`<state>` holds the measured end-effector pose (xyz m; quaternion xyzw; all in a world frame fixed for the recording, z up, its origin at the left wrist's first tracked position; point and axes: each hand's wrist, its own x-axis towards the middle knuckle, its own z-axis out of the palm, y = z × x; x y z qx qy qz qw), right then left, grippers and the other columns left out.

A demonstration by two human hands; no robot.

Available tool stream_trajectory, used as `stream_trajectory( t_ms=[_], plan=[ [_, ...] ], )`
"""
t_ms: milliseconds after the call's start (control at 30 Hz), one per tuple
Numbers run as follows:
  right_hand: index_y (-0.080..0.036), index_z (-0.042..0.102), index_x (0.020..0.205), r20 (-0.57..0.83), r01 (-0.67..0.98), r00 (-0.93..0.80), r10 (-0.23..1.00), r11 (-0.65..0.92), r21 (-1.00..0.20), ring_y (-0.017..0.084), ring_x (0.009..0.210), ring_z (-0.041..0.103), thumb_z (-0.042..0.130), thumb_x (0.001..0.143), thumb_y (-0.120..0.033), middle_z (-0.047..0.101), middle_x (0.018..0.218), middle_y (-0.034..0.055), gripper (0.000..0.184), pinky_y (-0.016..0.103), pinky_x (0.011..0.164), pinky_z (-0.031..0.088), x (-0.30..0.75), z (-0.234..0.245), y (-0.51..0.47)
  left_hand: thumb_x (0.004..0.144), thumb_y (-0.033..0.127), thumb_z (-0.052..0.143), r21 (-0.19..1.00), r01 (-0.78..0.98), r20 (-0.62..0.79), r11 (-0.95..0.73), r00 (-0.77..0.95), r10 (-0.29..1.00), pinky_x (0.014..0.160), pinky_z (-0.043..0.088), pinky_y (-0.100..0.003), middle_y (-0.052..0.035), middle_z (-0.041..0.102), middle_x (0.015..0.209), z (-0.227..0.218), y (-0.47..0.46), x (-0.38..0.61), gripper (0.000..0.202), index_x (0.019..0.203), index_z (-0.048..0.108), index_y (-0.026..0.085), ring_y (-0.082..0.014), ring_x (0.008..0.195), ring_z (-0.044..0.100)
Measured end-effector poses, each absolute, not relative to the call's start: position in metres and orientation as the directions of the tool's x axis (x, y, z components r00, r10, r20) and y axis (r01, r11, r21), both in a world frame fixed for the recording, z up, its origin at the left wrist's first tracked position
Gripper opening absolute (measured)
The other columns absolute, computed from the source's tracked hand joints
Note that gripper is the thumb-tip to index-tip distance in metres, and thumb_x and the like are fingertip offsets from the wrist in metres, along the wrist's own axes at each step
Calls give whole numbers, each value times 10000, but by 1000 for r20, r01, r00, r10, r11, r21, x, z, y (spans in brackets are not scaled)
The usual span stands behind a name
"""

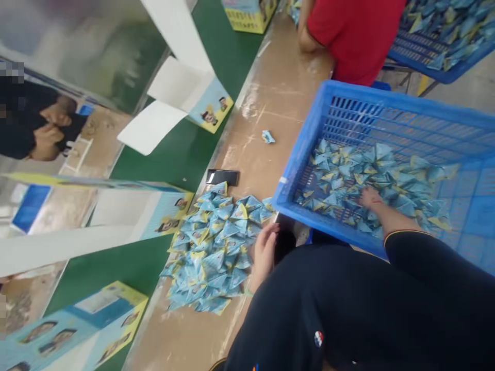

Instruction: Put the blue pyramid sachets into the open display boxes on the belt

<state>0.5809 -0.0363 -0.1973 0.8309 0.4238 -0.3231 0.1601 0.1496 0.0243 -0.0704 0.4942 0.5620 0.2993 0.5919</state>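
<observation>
My left hand rests at the table edge, beside a heap of small blue-and-yellow pyramid-shaped packets. Its fingers are stretched out and nothing shows in them. Leaning over a blue plastic basket, I have my right hand down among more of the same packets. The fingertips of that hand are hidden by the packets, so what it grips, if anything, is not visible. One lone packet lies on the brown tabletop, away from the heap.
A black phone lies above the heap. Open printed cartons line the green strip on the left. A person in a red shirt sits at the top, near another packet-filled basket. Across sits a person in dark clothes.
</observation>
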Motion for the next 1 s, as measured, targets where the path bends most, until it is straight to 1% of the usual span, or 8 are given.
stream_trajectory(
  t_ms=[100,200,333,433,533,733,867,1000],
  plan=[
    [-227,544,1454,-680,852,260,686,-494,-172,389,1392,423,836,751,-465,426,1583,186,798,435,1082,422,546,-230,-37,972,353,610,936,341,65,-87,75,995,877,552,-327,-47,739,968,-40,32,185,194,1044,730,218,-184,922,695],
    [-280,411,1573,-670,861,152,726,-430,-271,452,1529,190,887,660,-540,228,1710,149,1061,512,1143,385,518,-254,-18,984,234,559,778,432,319,-456,353,880,882,553,-347,-49,735,971,-21,54,232,177,1021,732,225,-185,935,687],
    [-258,264,1650,-680,873,130,722,-408,-266,532,1553,14,829,701,-616,-42,1744,191,1161,643,1083,416,511,-278,0,982,199,532,657,464,265,-594,595,759,851,577,-352,-68,748,984,-20,79,275,198,1033,722,212,-186,927,702],
    [-305,325,1626,-683,881,43,729,-350,-318,482,1524,203,804,753,-552,150,1724,181,1025,584,1088,440,509,-288,-13,981,202,532,630,533,188,-565,601,777,856,583,-351,-77,751,996,-26,82,282,204,1060,720,202,-189,944,707],
    [-260,360,1613,-696,870,46,717,-371,-324,440,1414,398,751,811,-547,351,1620,218,937,533,1085,449,505,-290,-35,976,189,538,629,569,173,-529,561,809,870,583,-353,-79,751,1008,-28,77,281,200,1066,717,197,-191,960,708],
    [-284,476,1527,-692,799,29,721,-433,-418,425,1529,212,705,811,-684,262,1685,143,851,498,1158,369,490,-287,-33,983,217,525,644,581,156,-498,537,829,868,582,-369,-82,745,997,-26,73,283,212,1073,717,208,-202,949,705],
    [-187,546,1440,-777,755,151,610,-579,-308,466,1418,381,545,866,-791,375,1593,223,834,530,1098,415,471,-289,-7,993,221,519,661,580,161,-476,510,845,864,578,-360,-81,742,1001,-26,72,287,205,1063,711,204,-196,951,703],
    [-193,659,1286,-778,764,140,613,-566,-308,443,1320,468,499,885,-798,417,1552,216,744,497,1044,466,461,-289,0,994,223,521,680,562,180,-471,494,850,861,573,-356,-80,745,1000,-26,71,290,197,1048,709,203,-190,941,703]
  ],
)
